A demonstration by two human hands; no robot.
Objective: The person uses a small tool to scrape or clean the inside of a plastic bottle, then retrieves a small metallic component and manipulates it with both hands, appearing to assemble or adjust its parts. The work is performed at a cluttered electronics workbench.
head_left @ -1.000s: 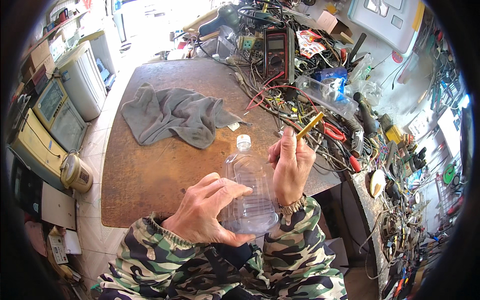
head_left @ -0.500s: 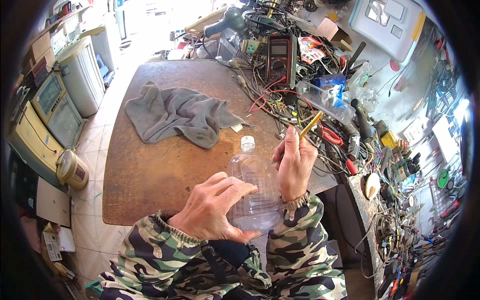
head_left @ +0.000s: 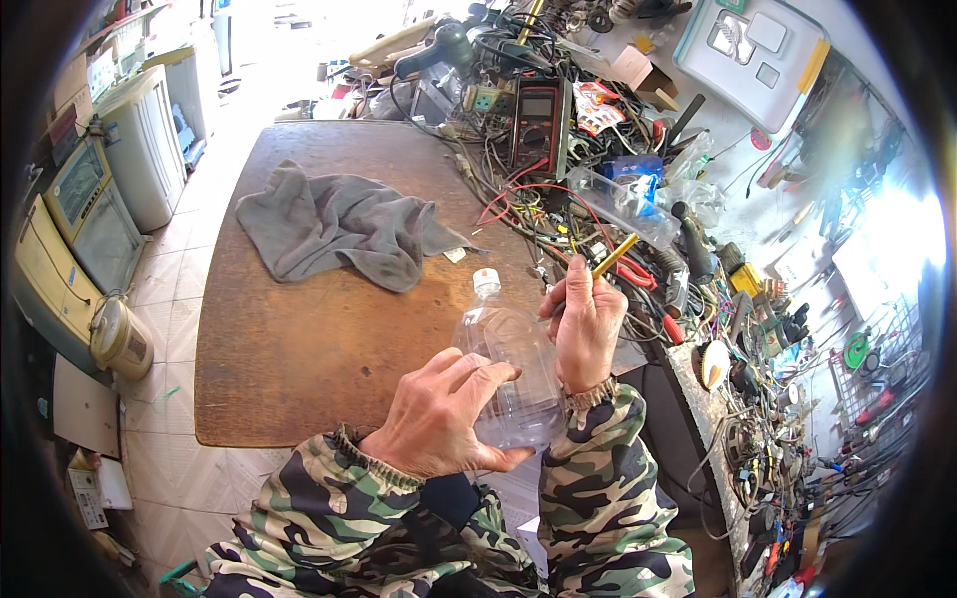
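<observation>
A clear plastic bottle [head_left: 513,349] with a white cap [head_left: 485,280] is held in front of me, over the table's near edge, its cap pointing away and slightly left. My left hand [head_left: 439,414] grips it from the left near the base, thumb below and fingers across the side. My right hand [head_left: 588,324] is closed around a slim yellow pen-like tool [head_left: 614,256], against the bottle's right side. One end of this tool sticks out above the fist; its working end is hidden or too small to make out.
A grey cloth [head_left: 344,224] lies crumpled on the brown wooden table [head_left: 289,369]. Along the right are tangled cables, a multimeter [head_left: 539,120], red-handled pliers [head_left: 635,272] and a clear plastic tray [head_left: 623,207]. A lidded bucket [head_left: 122,337] stands on the tiled floor at left.
The view has shifted slightly, so the surroundings sit further left. My left hand and the bottle's base have moved a little right, and the bottle leans slightly more left. Both grips stay the same.
</observation>
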